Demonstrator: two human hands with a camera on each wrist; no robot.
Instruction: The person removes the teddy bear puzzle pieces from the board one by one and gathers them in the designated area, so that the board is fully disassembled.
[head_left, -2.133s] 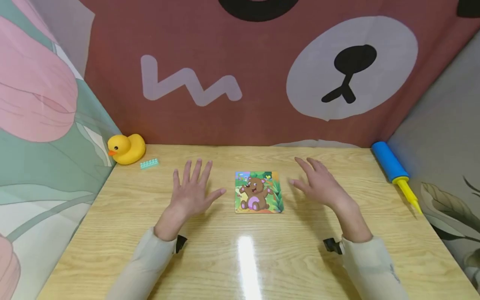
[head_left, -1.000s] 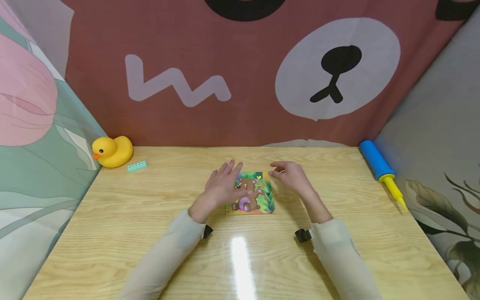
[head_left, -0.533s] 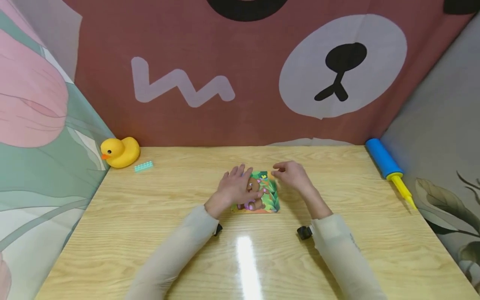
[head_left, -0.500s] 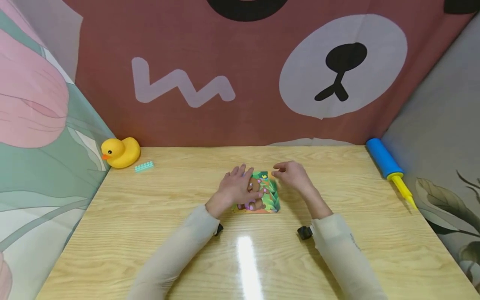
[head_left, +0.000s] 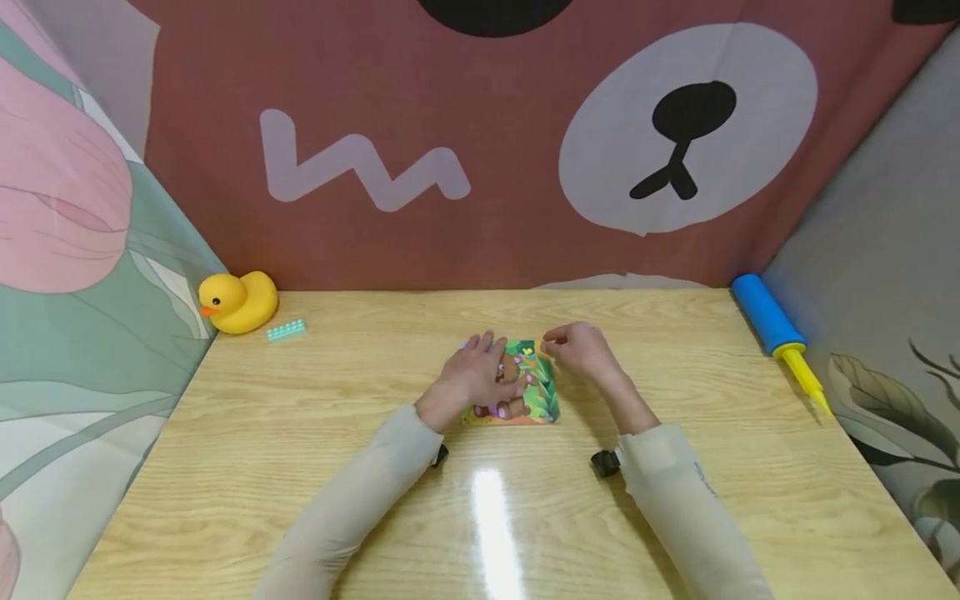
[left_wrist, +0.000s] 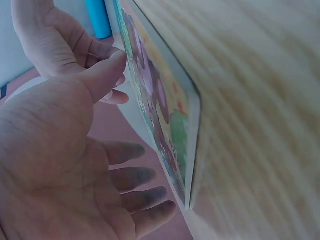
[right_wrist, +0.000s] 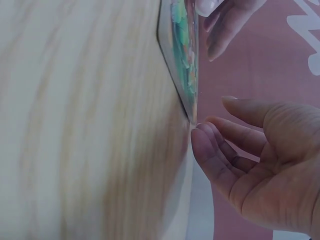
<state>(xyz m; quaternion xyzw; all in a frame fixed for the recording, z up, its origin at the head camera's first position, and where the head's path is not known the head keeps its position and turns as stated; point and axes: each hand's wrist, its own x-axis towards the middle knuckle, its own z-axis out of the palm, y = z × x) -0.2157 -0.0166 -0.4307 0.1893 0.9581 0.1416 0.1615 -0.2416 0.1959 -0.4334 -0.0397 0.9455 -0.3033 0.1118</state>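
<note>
A square board with a bear picture (head_left: 542,392) lies flat on the table, its pale, thick edge showing in the left wrist view. Spread over its left part is my left hand (head_left: 474,375), fingers fairly straight and thumb reaching across the bear; it hides much of the picture. Whether the palm presses on the board I cannot tell. My right hand (head_left: 583,350) is at the board's far right corner, fingers bent. In the right wrist view its fingertips (right_wrist: 202,137) are close by the corner, and the thumb stands apart from them, with nothing pinched between.
A yellow rubber duck (head_left: 238,302) and a small mint studded brick (head_left: 287,331) sit at the table's back left. At the right edge lies a blue and yellow hand pump (head_left: 776,329). Printed cloth (head_left: 420,242) closes off the back and sides.
From apart on either side, both hands have come inward: the left over the board, the right to its far right corner. Over the last half second they have hardly moved.
</note>
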